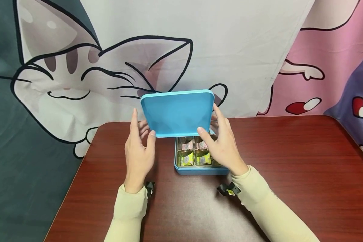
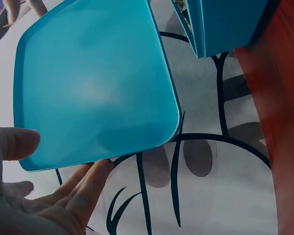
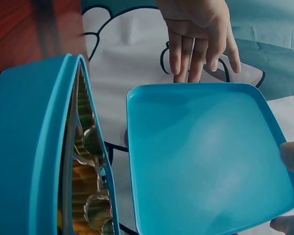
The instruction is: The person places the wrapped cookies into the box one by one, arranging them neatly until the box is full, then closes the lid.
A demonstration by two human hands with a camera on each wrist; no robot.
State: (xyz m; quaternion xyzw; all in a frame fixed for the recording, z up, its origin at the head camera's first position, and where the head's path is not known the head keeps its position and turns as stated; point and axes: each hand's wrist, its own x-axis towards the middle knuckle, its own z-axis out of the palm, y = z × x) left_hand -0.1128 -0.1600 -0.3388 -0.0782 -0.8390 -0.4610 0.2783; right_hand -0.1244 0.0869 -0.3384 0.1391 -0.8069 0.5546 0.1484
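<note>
A shallow blue lid (image 1: 177, 114), inner side facing me, is tilted up above the rear of a blue box (image 1: 199, 171). My right hand (image 1: 225, 148) pinches its lower right part, thumb over the inner face and fingers behind. At the other side, my left hand (image 1: 139, 154) has extended fingers and its thumb tip right at the lower left corner. In the right wrist view, the left fingers (image 3: 198, 56) reach down to the lid's edge. Inside the box, a divided clear tray holds yellow-green packets (image 1: 187, 159) and pink packets (image 1: 187, 145); the lid and right hand hide part of them.
The box stands on a reddish-brown wooden table (image 1: 290, 174). Behind the table hangs a cloth (image 1: 236, 50) printed with cartoon cats. Dark wrist cameras (image 1: 229, 189) sit at both light sleeves (image 1: 260, 191).
</note>
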